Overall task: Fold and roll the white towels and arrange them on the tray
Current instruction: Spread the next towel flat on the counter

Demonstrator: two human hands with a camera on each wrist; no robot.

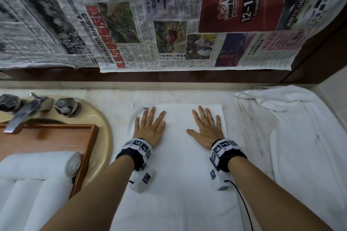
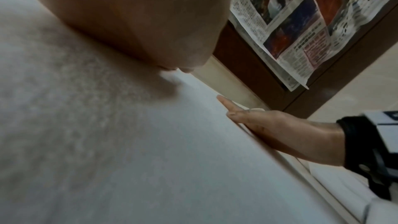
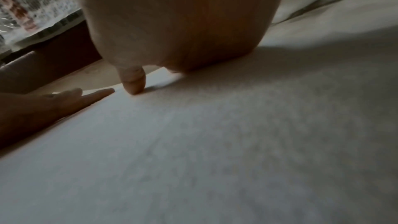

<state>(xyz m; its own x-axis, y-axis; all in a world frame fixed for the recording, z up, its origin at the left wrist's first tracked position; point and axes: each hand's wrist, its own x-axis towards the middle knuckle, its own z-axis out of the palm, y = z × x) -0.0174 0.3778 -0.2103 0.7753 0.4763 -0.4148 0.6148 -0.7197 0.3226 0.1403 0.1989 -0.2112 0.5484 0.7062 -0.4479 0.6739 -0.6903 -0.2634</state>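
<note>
A folded white towel lies lengthwise on the counter in front of me. My left hand and my right hand press flat on its far end, fingers straight and spread, a palm's width apart. The wooden tray sits over the sink at the left, with rolled white towels in it. In the left wrist view the towel fills the frame and my right hand lies flat on it. The right wrist view shows my right thumb touching the towel.
A loose white towel is heaped on the counter at the right. A chrome tap and two knobs stand on the beige sink rim at the left. Newspaper sheets cover the wall behind.
</note>
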